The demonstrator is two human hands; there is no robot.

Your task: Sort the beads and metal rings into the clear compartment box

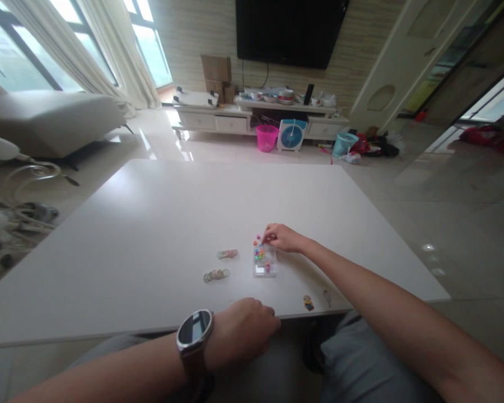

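Observation:
My right hand [280, 238] reaches over the far edge of a small clear plastic box [271, 273], its fingertips pinched together. Whatever sits between them is too small to make out. Small bright pieces [259, 254], perhaps mini hair clips, lie in a cluster in the box. A few more, including an orange piece [255, 243], lie at its far edge. A pink-purple piece [267, 268] is in the near part. My left hand [246, 330], a watch [195, 329] on its wrist, rests at the table's near edge with curled fingers; no object shows in it.
On the white table [159, 224], two rows of thin rings, an upper row [227, 254] and a lower row [216, 275], lie left of the box. A yellow cartoon figure [308, 303] and a small light-coloured clip-like item [327, 298] lie near the front edge, below my right forearm.

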